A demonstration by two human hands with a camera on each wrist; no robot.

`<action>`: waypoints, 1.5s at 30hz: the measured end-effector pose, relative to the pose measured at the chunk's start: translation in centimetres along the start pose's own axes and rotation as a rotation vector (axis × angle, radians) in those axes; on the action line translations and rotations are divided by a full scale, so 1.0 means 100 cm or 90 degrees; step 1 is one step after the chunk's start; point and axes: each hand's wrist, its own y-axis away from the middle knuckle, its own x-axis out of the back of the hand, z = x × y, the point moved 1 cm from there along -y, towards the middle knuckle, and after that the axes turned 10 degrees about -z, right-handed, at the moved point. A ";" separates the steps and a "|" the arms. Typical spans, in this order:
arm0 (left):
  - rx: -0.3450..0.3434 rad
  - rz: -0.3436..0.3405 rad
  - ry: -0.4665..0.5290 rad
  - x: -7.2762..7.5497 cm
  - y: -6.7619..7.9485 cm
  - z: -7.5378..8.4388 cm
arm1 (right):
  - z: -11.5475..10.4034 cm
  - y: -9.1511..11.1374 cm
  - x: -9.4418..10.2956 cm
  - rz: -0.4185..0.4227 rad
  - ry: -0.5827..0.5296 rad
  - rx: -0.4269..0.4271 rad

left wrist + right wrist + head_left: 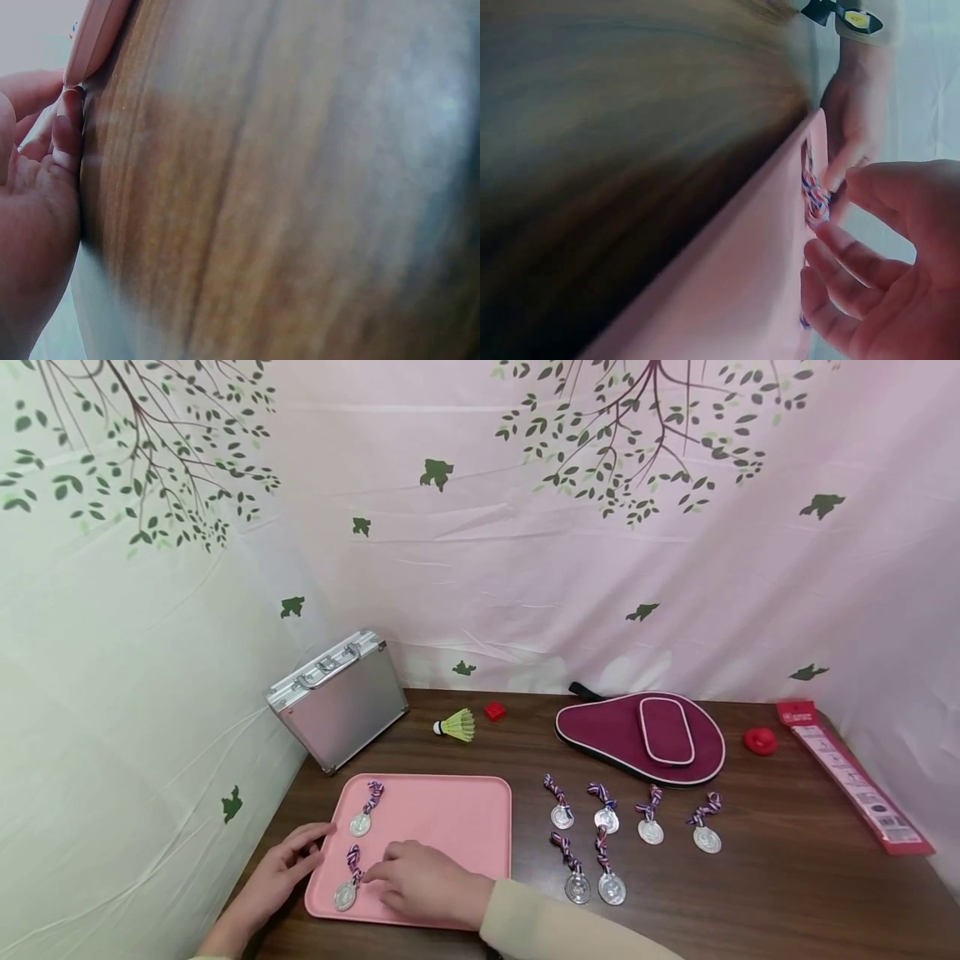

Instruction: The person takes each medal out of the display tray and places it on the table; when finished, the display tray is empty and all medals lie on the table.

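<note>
A pink tray (435, 814) lies at the table's left front, with two silver medals on it, each with a knotted striped ribbon. One medal (361, 824) sits near the back left corner, the other (345, 896) near the front left. My left hand (279, 870) holds the tray's left rim; in the left wrist view its fingers (67, 135) are bent against the tray's edge. Over the tray, my right hand (423, 883) is beside the front medal. In the right wrist view its thumb and fingers are apart, with a fingertip at the ribbon (815, 199).
Several more medals (607, 820) lie in two rows right of the tray. Behind stand a silver case (348, 702), a shuttlecock (457, 725), a small red block (494, 711) and a maroon paddle case (600, 727). At the right are a red ring-shaped item (761, 741) and a long red package (855, 777).
</note>
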 end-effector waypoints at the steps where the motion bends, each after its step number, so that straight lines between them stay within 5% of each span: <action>1: -0.003 -0.001 0.000 0.000 0.000 0.000 | -0.003 -0.005 -0.002 0.001 0.009 0.002; 7: -0.013 -0.003 0.005 0.000 0.000 -0.001 | -0.016 -0.029 -0.018 0.019 0.021 -0.061; 14: -0.004 -0.003 -0.003 0.000 0.000 -0.001 | -0.028 -0.045 -0.031 -0.034 0.008 -0.159; 28: -0.003 0.000 -0.007 0.000 0.001 -0.001 | -0.034 -0.046 -0.032 -0.013 0.047 -0.183; 38: 0.000 -0.001 -0.012 0.001 0.001 -0.002 | -0.031 -0.048 -0.032 0.010 -0.034 -0.172; 45: -0.003 -0.004 -0.005 0.000 0.000 -0.002 | -0.030 -0.044 -0.028 0.097 -0.124 -0.118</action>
